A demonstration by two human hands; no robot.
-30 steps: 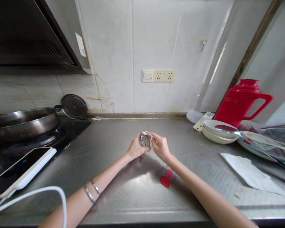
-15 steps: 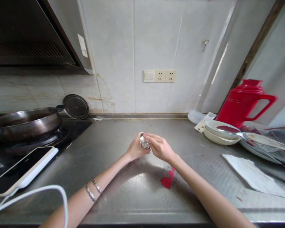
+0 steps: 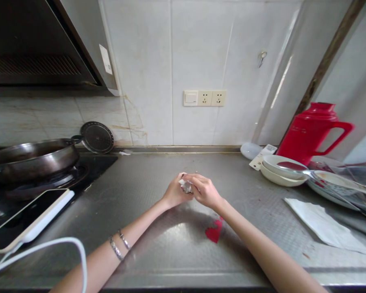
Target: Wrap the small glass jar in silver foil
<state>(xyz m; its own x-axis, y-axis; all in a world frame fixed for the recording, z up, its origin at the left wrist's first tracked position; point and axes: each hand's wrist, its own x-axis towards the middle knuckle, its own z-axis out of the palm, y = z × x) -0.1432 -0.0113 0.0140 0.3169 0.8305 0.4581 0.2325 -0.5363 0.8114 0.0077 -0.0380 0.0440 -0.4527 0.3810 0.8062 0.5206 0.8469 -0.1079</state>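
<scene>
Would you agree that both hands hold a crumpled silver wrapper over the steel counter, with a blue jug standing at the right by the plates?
Not quite: the jug is red, not blue, as the head view shows. Both the left hand and right hand do hold the crumpled silver wrapper over the steel counter.

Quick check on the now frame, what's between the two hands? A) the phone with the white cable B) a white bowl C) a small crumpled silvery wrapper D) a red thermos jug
C: both the left hand and the right hand close around a small crumpled silvery wrapper above the steel counter; the red jug, white bowl and phone sit apart, untouched.
</scene>
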